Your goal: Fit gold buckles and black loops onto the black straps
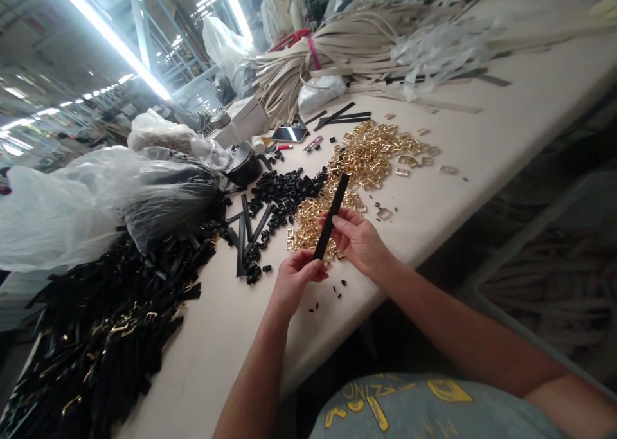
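A short black strap [331, 217] is held at a slant above the table's near edge. My left hand [301, 273] pinches its lower end, and my right hand [354, 234] grips it near the middle. Behind and under the strap spreads a heap of gold buckles [373, 150]. To the left of these lies a pile of small black loops [289, 191], with several loose black straps [247, 217] beside it. A few tiny black pieces [340, 290] are scattered on the table just right of my left hand.
Finished-looking black straps with gold buckles [110, 336] are heaped at left, beside plastic bags [87, 195]. A dark lidded pot [243, 164], a phone [290, 134] and bundled beige straps [337, 47] lie farther back. A person [283, 11] is beyond the table [525, 114]. A bin [544, 265] stands at right.
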`<state>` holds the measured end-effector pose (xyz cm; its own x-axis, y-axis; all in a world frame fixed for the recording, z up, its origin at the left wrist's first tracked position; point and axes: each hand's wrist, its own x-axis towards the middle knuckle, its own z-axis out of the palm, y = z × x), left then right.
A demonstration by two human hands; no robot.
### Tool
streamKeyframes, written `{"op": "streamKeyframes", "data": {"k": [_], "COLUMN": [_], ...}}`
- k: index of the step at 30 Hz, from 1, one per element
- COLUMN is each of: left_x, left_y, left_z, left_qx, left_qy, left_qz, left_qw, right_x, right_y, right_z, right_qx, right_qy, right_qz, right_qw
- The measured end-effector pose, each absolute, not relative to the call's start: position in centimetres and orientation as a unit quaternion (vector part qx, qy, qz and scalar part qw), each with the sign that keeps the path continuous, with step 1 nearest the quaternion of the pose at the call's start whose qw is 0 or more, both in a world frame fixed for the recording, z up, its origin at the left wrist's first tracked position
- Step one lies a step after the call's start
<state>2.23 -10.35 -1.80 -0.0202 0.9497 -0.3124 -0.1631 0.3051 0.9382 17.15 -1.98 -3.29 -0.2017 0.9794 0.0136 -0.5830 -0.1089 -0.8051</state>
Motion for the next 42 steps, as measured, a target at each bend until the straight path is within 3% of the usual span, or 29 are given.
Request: {"op": "streamKeyframes", "data": {"k": [4,7,11,18,28,30,36,42], "left_x": [1.2,0.8,0.6,0.3,0.6,0.8,1.5,1.7], "left_y": [-10.0,-9.8,-9.8,-10.0,-10.0,-10.1,-10.2,-10.3], "left_z": [-1.8,-1.7,-1.6,-1.4,-1.4,-1.5,-1.1,-0.8], "left_qx": [0.308,0.283,0.253,0.217,0.252,0.309,0.579,0.635], "left_qy": [0.539,0.530,0.531,0.514,0.508,0.530,0.581,0.597], "left_qz": [0.503,0.504,0.496,0.495,0.484,0.495,0.480,0.449], "left_qw": [0.601,0.621,0.638,0.667,0.667,0.615,0.311,0.197], "right_x": [19.4,20.3,19.4,18.5,18.4,18.5,18.5,18.4], "right_y": [-0.6,-1.0,-2.5,-2.8,-2.9,-2.9,-3.0,-3.1], "right_z": [-2.6,-1.5,-1.8,-3.9,-3.5,-3.5,-3.6,-3.7], "right_qx": [-0.393,-0.341,-0.205,-0.227,-0.220,-0.224,-0.253,-0.266], "right_qy": [-0.539,-0.712,-0.856,-0.829,-0.840,-0.840,-0.846,-0.846], "right_qz": [0.314,0.141,0.150,0.235,0.242,0.237,0.202,0.189], "right_qw": [0.675,0.597,0.451,0.453,0.434,0.434,0.423,0.422]}}
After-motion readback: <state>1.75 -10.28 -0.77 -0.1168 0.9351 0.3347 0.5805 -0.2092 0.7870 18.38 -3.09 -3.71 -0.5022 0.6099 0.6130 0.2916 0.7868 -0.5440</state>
